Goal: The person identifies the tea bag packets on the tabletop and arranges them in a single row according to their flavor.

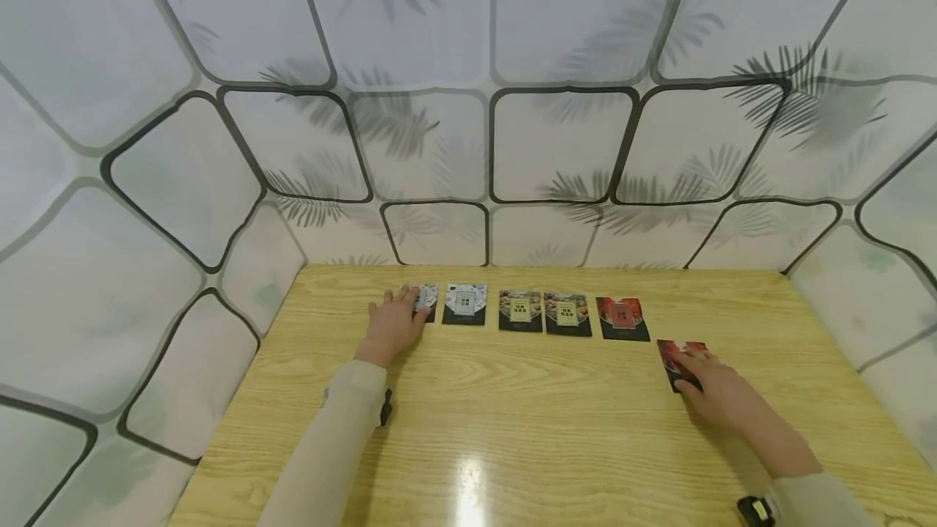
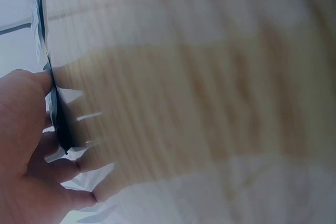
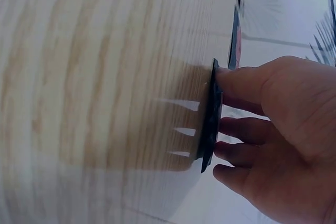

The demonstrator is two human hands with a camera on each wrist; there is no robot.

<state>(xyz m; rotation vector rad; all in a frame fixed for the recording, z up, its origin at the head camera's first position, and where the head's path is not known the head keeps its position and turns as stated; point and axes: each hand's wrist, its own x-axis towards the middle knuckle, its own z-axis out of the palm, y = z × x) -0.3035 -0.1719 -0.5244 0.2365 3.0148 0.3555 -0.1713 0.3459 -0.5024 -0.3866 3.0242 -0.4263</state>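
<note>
My left hand (image 1: pixel 393 325) rests on a white-and-black flat packet (image 1: pixel 430 299) at the left end of a row, its fingers spread and covering the packet's left part. In the left wrist view, the thumb lies on the packet's dark end (image 2: pixel 62 121) and the outer fingertips reach past it to the table. A red-and-black packet (image 1: pixel 668 354) lies turned at an angle under my right hand (image 1: pixel 725 395), nearer to me than the row. From the right wrist view, the thumb and extended fingertips press this packet (image 3: pixel 211 121) from above, close over the wood.
Between the hands lie another white-and-black packet (image 1: pixel 465 304), two packets with yellow labels, one left (image 1: pixel 520 311) and one right (image 1: pixel 567 315), and a red packet (image 1: pixel 623 319). The wooden table (image 1: pixel 512 413) meets a patterned fabric wall (image 1: pixel 564 145) behind the row.
</note>
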